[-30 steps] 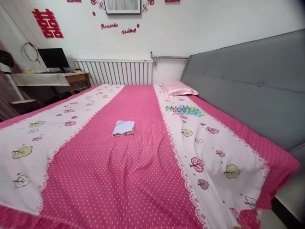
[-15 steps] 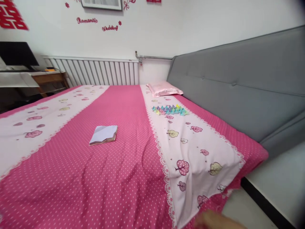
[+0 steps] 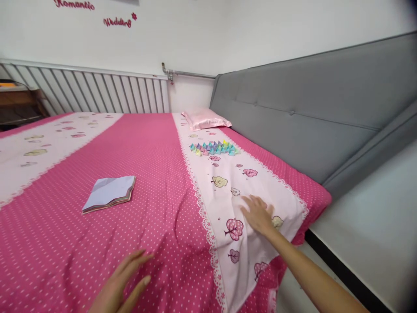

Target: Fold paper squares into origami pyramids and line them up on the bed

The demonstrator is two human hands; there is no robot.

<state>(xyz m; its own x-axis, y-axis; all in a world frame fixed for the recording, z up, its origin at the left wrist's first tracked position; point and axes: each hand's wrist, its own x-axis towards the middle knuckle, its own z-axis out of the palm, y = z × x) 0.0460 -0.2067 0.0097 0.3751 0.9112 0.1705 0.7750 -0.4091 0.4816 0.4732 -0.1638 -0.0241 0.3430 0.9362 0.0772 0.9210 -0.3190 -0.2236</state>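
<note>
My right hand [image 3: 257,214] is spread over the white, tree-printed band of the bedsheet [image 3: 156,208], palm down with nothing in it; whether it presses on the cloth I cannot tell. Low in the view, my left hand [image 3: 122,284] is above the pink dotted part, fingers apart and holding nothing. A stack of paper sheets [image 3: 110,191], white on top with creases and coloured edges below, lies on the pink part beyond my left hand. Farther off, several small folded paper pieces [image 3: 215,148] in blue, purple, pink and yellow sit in a cluster on the white band.
A pink satin pillow [image 3: 206,118] lies at the far end, against the grey padded headboard [image 3: 293,95]. A white radiator [image 3: 97,89] lines the back wall. The mattress edge drops to the floor at the right. Part of a wooden desk [image 3: 18,102] shows at far left.
My right hand has come in from the bottom edge over the white band, and my left hand has entered the view. The camera has turned to the right; the paper things stay put.
</note>
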